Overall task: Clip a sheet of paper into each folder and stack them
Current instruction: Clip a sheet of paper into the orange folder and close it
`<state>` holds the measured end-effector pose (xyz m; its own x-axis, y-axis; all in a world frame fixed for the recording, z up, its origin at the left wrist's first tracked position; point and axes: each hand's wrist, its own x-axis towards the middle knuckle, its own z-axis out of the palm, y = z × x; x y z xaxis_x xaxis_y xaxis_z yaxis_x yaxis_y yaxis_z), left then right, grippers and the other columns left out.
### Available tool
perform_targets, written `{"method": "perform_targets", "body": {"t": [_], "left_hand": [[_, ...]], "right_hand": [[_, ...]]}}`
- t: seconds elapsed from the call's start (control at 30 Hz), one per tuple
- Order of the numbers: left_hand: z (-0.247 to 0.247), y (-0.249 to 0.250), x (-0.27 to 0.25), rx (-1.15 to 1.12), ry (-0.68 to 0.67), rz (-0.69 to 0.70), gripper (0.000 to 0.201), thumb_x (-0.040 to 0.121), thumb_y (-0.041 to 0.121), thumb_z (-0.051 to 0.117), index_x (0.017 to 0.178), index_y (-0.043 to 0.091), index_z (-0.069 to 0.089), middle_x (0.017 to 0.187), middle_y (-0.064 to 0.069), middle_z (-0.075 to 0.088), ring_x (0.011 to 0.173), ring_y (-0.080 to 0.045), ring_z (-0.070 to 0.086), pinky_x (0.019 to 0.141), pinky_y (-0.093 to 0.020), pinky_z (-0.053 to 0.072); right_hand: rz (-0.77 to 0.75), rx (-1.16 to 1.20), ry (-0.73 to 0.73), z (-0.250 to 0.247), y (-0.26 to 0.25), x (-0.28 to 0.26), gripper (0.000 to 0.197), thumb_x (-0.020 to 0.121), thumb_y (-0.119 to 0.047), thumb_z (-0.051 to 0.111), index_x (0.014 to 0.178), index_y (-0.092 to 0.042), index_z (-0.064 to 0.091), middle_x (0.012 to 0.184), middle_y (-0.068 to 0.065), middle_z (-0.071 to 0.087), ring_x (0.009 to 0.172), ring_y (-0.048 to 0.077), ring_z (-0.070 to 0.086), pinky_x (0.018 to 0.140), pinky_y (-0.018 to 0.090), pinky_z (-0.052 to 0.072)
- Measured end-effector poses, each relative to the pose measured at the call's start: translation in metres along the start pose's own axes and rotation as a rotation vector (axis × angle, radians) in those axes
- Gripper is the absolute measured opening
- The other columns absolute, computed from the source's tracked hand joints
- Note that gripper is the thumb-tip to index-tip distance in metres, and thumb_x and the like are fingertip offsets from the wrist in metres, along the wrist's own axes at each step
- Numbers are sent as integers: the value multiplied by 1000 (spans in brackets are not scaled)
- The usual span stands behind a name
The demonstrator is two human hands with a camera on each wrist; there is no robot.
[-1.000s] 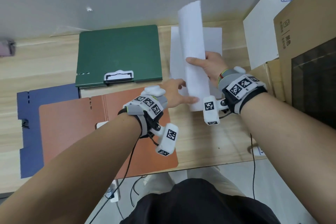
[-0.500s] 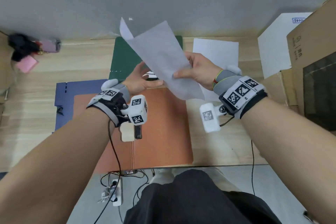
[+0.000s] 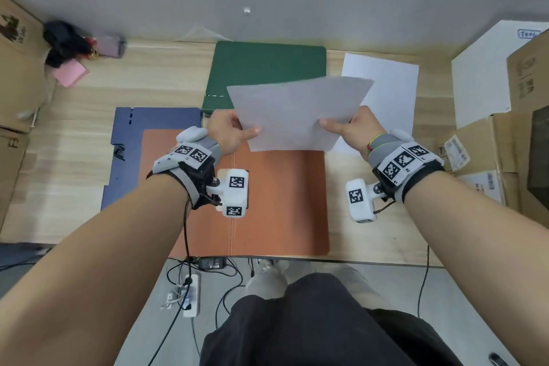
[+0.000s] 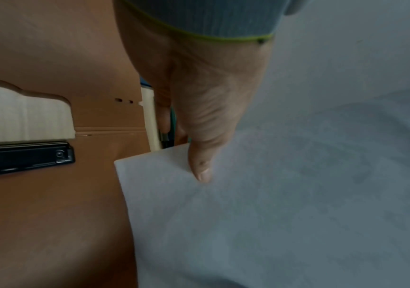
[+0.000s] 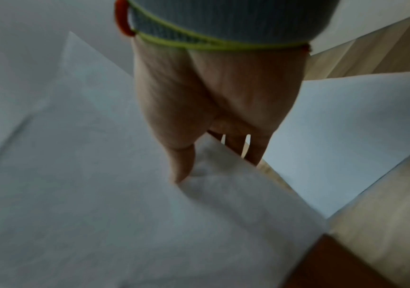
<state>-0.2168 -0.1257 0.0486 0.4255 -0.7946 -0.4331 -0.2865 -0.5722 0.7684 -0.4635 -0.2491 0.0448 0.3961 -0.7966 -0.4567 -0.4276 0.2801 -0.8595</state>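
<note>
Three folders lie on the desk, and over the open orange folder (image 3: 279,202) you hold one sheet of paper (image 3: 297,111), left hand (image 3: 227,131) and right hand (image 3: 355,129) each pinching an edge. You're mid-placement; next, I'd judge, slide its edge under the black clip (image 4: 24,157)

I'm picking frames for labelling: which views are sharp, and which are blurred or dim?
Head view: sharp, evenly lit, edges bowed by the wide lens. Left wrist: dim, the sheet soft, black clip readable. Right wrist: dim and motion-smeared.
</note>
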Motion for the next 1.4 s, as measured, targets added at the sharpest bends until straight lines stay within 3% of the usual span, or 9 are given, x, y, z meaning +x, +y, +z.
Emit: {"method": "perform_targets", "body": {"t": [0.1, 0.23, 0.33, 0.47, 0.63, 0.7, 0.83, 1.07, 1.4], "left_hand": [[-5, -5, -2, -26, 34, -33, 27, 85, 21, 80, 104, 4, 73, 95, -7, 72, 82, -14, 64, 60, -3, 45], [-9, -22, -6, 17, -67, -175, 32, 78, 29, 86, 91, 4, 73, 90, -8, 75, 84, -21, 71, 86, -32, 58], [-4, -55, -13, 166, -155, -286, 22, 75, 35, 88, 82, 17, 77, 79, -4, 78, 82, -23, 76, 85, -41, 61], [14, -104, -22, 331, -166, -440, 28, 74, 49, 84, 83, 23, 78, 76, 2, 78, 77, -19, 76, 82, -41, 62], [35, -105, -25, 623, -161, -414, 43, 85, 55, 71, 101, 15, 69, 95, -5, 73, 80, -22, 65, 70, -32, 51], [42, -104, -22, 648, -147, -402, 39, 86, 52, 72, 101, 17, 67, 98, -3, 69, 83, -21, 64, 71, -29, 51], [50, -111, -12, 658, -149, -418, 40, 90, 48, 68, 78, 11, 58, 70, -2, 57, 57, -14, 51, 45, -21, 40], [53, -110, -7, 609, -139, -483, 49, 83, 40, 74, 63, 23, 32, 65, 4, 48, 57, -14, 53, 54, -19, 43], [32, -117, -11, 472, -139, -455, 19, 76, 32, 79, 90, 19, 77, 92, 7, 73, 70, -11, 66, 67, -27, 57]], "right_hand": [[-43, -5, 74, 3, -6, 1, 16, 87, -16, 74, 101, -9, 73, 97, 5, 72, 71, 3, 66, 72, 25, 54], [65, -173, 6, -1, 3, 5, 21, 85, -26, 76, 85, -6, 71, 83, 4, 69, 68, 17, 61, 66, 29, 50], [220, -309, -96, 4, 32, -3, 22, 85, -31, 74, 89, -10, 72, 89, 6, 72, 78, 23, 67, 74, 34, 56], [395, -390, -198, 17, 86, -20, 37, 87, -34, 72, 112, -6, 70, 111, 9, 72, 97, 27, 68, 92, 40, 55], [482, -399, -205, 27, 118, -25, 37, 87, -37, 72, 111, -10, 68, 110, 5, 70, 86, 25, 67, 79, 37, 55], [507, -351, -183, 31, 125, -24, 40, 83, -40, 75, 110, -11, 69, 113, 8, 72, 95, 29, 69, 89, 45, 56], [508, -307, -175, 38, 134, -17, 36, 83, -37, 75, 107, -11, 69, 112, 9, 72, 101, 31, 69, 96, 48, 54], [464, -290, -172, 39, 136, -10, 17, 82, -36, 76, 87, -22, 69, 108, 7, 74, 98, 30, 70, 94, 48, 54], [520, -156, -195, 33, 153, -2, 69, 45, -61, 82, 98, -17, 73, 104, 3, 76, 99, 32, 71, 92, 54, 55]]}}
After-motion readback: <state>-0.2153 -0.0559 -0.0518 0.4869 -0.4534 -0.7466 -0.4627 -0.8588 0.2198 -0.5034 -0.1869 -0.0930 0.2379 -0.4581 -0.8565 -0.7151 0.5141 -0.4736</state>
